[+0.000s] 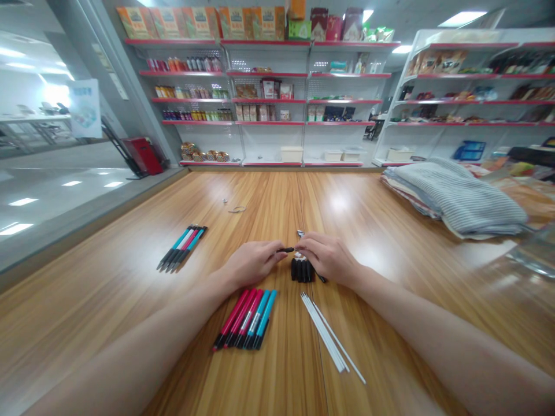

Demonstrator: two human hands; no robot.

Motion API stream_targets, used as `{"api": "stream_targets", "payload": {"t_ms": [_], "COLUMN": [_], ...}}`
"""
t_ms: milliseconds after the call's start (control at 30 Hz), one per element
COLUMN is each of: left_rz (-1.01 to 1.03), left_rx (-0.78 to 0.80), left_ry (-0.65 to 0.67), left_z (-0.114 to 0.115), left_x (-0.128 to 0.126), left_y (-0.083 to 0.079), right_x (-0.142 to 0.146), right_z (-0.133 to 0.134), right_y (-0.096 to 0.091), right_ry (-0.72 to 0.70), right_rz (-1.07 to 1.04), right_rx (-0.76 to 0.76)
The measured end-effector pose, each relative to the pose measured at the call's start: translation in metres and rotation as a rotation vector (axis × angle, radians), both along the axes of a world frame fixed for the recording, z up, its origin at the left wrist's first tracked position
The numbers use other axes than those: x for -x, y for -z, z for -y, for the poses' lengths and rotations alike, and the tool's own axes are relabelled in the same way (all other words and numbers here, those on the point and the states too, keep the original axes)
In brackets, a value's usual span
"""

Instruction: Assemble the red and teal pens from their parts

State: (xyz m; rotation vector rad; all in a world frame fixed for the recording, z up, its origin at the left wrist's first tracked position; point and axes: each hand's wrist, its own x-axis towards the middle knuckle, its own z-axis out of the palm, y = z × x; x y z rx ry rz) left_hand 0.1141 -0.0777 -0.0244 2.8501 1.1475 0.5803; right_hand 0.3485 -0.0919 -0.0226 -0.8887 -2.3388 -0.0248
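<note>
My left hand (254, 261) is closed on a small black pen part (285, 249), which looks like a pen grip. Close to its right end, the fingers of my right hand (332, 254) are pinched together; what they hold is hidden. Several black pen grips (302, 270) lie side by side just below the hands, with small white pieces behind them. Nearer to me is a row of pink and blue pen barrels (246, 319). White pen refills (327, 335) lie to their right. Several pens with grips (182, 248) form a group left of my left hand.
A small ring-like piece (237, 209) lies farther back on the wooden table (130, 312). Folded striped cloths (455, 196) are stacked at the right, near a clear glass vessel (537, 251). Stocked shelves (269, 101) stand beyond the table.
</note>
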Motion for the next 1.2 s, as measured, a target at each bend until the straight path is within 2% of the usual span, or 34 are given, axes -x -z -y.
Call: {"api": "stream_targets", "payload": {"t_ms": [300, 900, 1200], "left_rz": [0.075, 0.054, 0.069], "left_rx": [-0.077, -0.127, -0.098], "left_ry": [-0.013, 0.033, 0.052], "left_z": [0.0004, -0.0022, -0.0023], "left_x": [-0.0010, 0.0018, 0.0018], "left_y": [0.0006, 0.0054, 0.0074], "right_x": [0.0013, -0.0009, -0.0016], "right_z": [0.0003, 0.0012, 0.0016], "right_y": [-0.0018, -0.0017, -0.0026], "right_ry": [0.008, 0.041, 0.044], "right_rz": [-0.001, 0.032, 0.100], "right_rx": [0.003, -0.018, -0.049]}}
